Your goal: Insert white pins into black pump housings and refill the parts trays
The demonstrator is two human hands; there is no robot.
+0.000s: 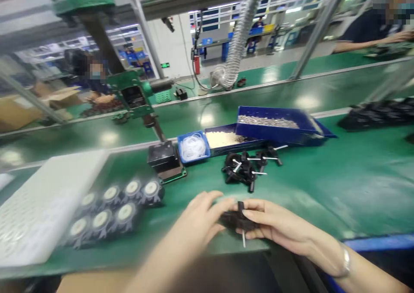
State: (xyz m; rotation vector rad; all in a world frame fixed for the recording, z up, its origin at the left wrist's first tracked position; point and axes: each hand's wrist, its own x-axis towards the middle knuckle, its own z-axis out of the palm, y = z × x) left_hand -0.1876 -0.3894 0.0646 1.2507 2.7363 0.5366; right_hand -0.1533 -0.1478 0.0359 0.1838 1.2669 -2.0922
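Near the front edge of the green table, a black part with a thin white strip pointing down is held between both hands. My right hand wraps its fingers and thumb around the part's right side. My left hand, slightly blurred, has its fingertips closed on the left side of the same part. Just beyond them lies a pile of similar black parts with white strips. Several black parts with round cream discs stand in two rows to the left.
A green press stands behind the rows. Blue bins hold white rings, cream pieces and metal pieces. A white tray lies at left, black parts at far right. People sit across the line.
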